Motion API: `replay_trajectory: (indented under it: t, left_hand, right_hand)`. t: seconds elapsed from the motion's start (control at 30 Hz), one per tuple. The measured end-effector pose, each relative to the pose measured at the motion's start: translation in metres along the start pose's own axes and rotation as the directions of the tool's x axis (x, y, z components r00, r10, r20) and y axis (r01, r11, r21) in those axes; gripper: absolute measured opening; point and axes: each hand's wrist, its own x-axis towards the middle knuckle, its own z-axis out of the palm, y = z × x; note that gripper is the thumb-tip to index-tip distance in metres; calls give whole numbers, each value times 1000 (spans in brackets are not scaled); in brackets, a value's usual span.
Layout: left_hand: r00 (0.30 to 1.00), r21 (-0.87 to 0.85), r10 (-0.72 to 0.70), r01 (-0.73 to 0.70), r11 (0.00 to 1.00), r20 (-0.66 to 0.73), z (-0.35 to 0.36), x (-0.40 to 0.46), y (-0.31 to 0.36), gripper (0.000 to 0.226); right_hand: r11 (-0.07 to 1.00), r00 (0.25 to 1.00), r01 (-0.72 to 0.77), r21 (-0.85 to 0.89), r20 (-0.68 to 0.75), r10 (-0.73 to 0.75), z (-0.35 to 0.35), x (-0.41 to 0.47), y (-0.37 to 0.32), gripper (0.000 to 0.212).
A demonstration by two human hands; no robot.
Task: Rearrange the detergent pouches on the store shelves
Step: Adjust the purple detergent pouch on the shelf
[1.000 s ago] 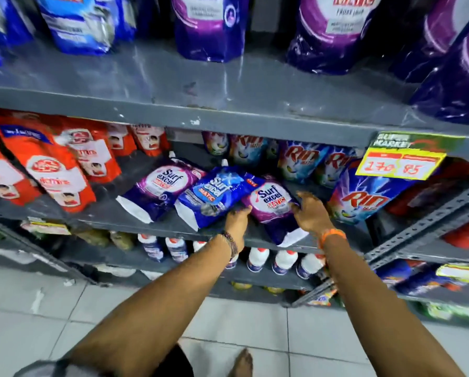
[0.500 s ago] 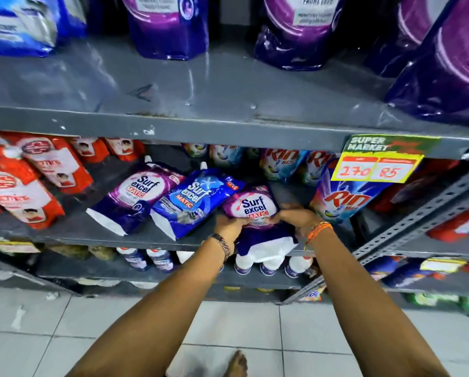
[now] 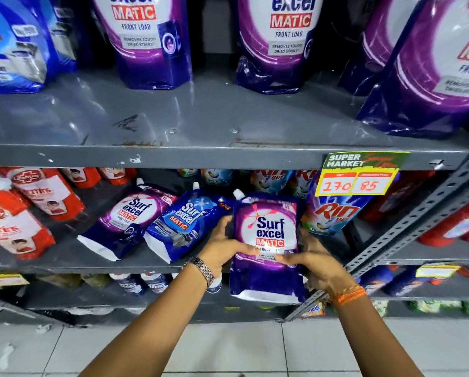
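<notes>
I hold a purple Surf Excel Matic pouch (image 3: 267, 235) upright in front of the middle shelf edge (image 3: 119, 266), its white cap at the top left. My left hand (image 3: 223, 244) grips its left side and my right hand (image 3: 313, 261) grips its lower right side. On the shelf to the left lie a blue Surf Excel pouch (image 3: 185, 224) and another purple Surf Excel pouch (image 3: 130, 219), both flat and slanted. A Rin Matic pouch (image 3: 333, 213) leans just right of the held pouch.
Large purple Surf Excel pouches (image 3: 276, 42) stand on the grey upper shelf (image 3: 189, 126), with a blue one (image 3: 13, 47) at left. Red Lifebuoy pouches (image 3: 29, 213) fill the middle shelf's left. A price tag (image 3: 359, 175) hangs from the upper shelf edge. Bottles (image 3: 141, 282) stand below.
The purple pouch has been lifted off the shelf and turned upright between both hands. The camera has tilted up and moved closer to the shelves.
</notes>
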Motion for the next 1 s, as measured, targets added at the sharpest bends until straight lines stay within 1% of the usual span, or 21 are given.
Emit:
replay_trajectory:
  t: [0.03,0.07,0.13,0.23,0.3,0.37,0.47,0.6,0.67,0.77,0.83,0.93,1.0]
  left_hand:
    - [999,28,47,-47,999,1,1,-3,5,97]
    - [997,45,83,-83,996,-5,3,-5,11,97]
    - [984,105,178,-173,979,-31,6,-8,21,96]
    - [936,247,346,-322,914,-63,10,-3,30,98]
    - [905,332,417,-368,868,-88,10,8,30,96]
    - [880,419,461,-378,826,-114,9,23,29,98]
    - [875,495,470,-360,791,-114,12,42,25,97]
    - [843,504,526,-407,761,-114,0,81,3,96]
    - [847,502,519,-403,765,-110,-10,104,-14,98]
    - [855,510,511,-402,760,-87,-8,88,-6,98]
    - [861,554,507,-399,731,-48,-3,64,9,98]
    - [864,616,503,-379,691,-33,-21,48,22,92]
    - [860,663,501,-324,675,-91,-48,41,29,84]
  right_hand:
    - [995,996,82,-63,-15,-83,0,-2,-4,98]
    - [980,986,157,-126,-32,-162,0,-2,-8,95]
    - [947,962,253,-199,-49,-267,5,0,-19,92]
    - [918,942,284,-276,-100,-321,13,13,-30,94]
    - [898,922,305,-318,-137,-362,18,26,-33,98]
    - [865,890,312,-393,-197,-411,23,38,-34,95]
    - [831,845,293,-472,-280,-457,28,51,-29,88]
    - [785,797,256,-564,-336,-501,30,60,-17,95]
    - [764,784,239,-599,-345,-516,34,60,-14,91]
    - [750,775,220,-624,-355,-523,37,58,-12,77]
    - [742,768,213,-635,-361,-529,38,57,-9,75]
    - [745,767,221,-630,-360,-532,37,54,-8,87]
    - [807,780,234,-543,-390,-489,36,46,-4,94]
